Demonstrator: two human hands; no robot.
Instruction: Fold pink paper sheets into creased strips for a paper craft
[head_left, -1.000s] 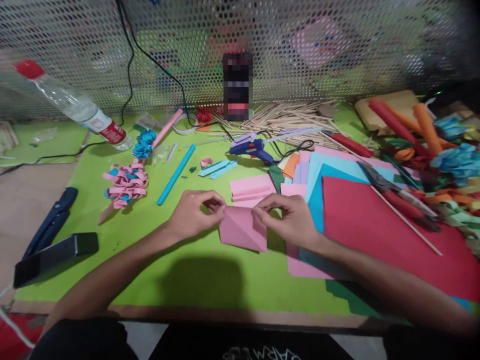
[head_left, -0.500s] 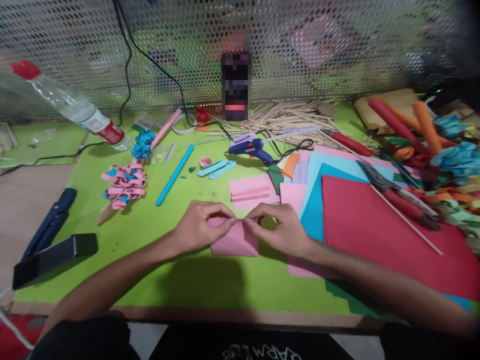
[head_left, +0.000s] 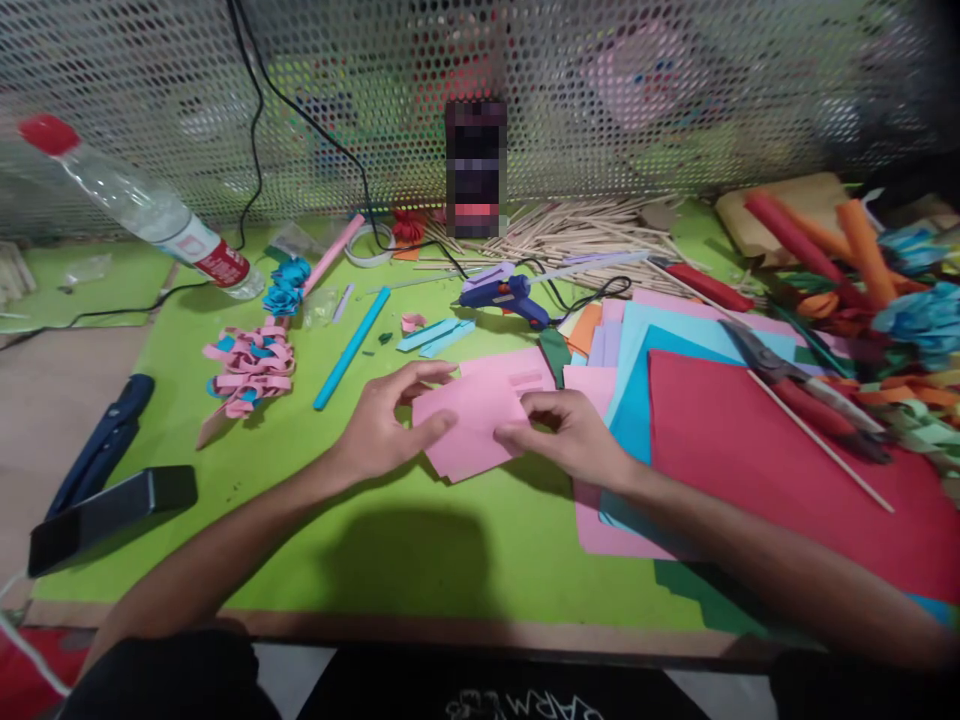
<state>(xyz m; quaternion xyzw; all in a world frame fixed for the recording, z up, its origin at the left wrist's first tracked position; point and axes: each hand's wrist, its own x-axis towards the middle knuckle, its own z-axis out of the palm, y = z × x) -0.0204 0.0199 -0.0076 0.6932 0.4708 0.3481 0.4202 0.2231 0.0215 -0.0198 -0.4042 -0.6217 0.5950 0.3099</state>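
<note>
A folded piece of pink paper is held between my two hands above the green tabletop. My left hand has its thumb on the paper's face, with the fingers curved at and behind its left edge. At the right edge, my right hand pinches the paper between thumb and fingers. Just behind it lies another pink sheet with narrow folded pink strips, partly hidden by the held paper.
A blue glue gun and light blue strips lie beyond my hands. To the right, pruning shears and a thin stick rest on red paper. Left stand a bottle, a looped paper flower and a stapler.
The pink paper has been lifted and tilted, its broad face now showing. My left hand's fingers have spread from a pinch at the top edge; my right hand has shifted to the right edge.
</note>
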